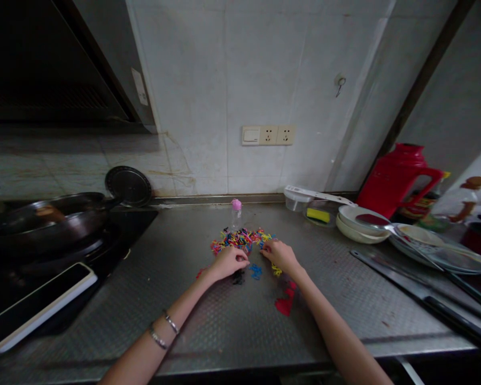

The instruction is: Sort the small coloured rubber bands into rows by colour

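Okay, clock centred on the blue pieces (255, 271), twelve toward the wall. The mixed pile of small coloured pieces (235, 239) sits at eleven on the metal counter (176, 305), central, likely so both your hands reach it. Your left hand (229, 262) is at ten, fingers curled and tips close together; can't tell if they pinch a piece. Your right hand (281, 255) is at one, fingertips by the pile's edge; grip too small to tell. Black pieces (238, 277) lie at nine, yellow pieces (277, 271) at three, apart, presumably so colours don't mix. Pink-capped bottle (236, 213) stands upright behind the pile, at eleven-thirty, probably clear of your wrists. Red shapes (284, 306) lie at four-thirty.
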Demonstrator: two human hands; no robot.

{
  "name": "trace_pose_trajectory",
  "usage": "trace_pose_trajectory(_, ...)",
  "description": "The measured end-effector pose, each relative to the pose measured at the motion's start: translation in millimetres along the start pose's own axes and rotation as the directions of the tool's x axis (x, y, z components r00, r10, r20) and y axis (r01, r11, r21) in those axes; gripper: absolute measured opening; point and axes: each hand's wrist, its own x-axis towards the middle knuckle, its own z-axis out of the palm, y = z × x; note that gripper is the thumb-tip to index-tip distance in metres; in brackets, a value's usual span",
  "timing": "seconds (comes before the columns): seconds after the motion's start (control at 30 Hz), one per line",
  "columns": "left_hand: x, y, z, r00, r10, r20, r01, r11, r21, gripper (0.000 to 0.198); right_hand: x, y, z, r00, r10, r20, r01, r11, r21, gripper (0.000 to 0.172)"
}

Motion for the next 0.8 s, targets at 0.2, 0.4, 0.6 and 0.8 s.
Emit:
trace_pose_trajectory(0.2,2,-5,-13.6,0.996,-0.059,-0.066,0.054,0.996,-0.076,0.028,1,2,2,1.000,-0.004,-0.002,0.004,1.000,0.010,0.019)
trace_pose_trajectory(0.4,4,-17,-24.0,0.990,-0.090,-0.107,0.077,0.990,-0.120,0.030,1,12,-4,0.999,0.023,-0.032,-0.019,0.994,0.112,0.021)
trace_pose_trajectory(0.6,4,-26,-32.3,0.990,-0.091,-0.111,0.075,0.987,-0.145,0.032,1,24,-4,1.000,-0.008,0.003,0.007,0.979,0.203,0.026)
trace_pose_trajectory(0.8,3,-29,-39.8,0.982,-0.088,-0.166,0.063,0.986,-0.152,0.029,6,24,6,0.997,-0.081,-0.017,0.082,0.970,0.228,0.026)
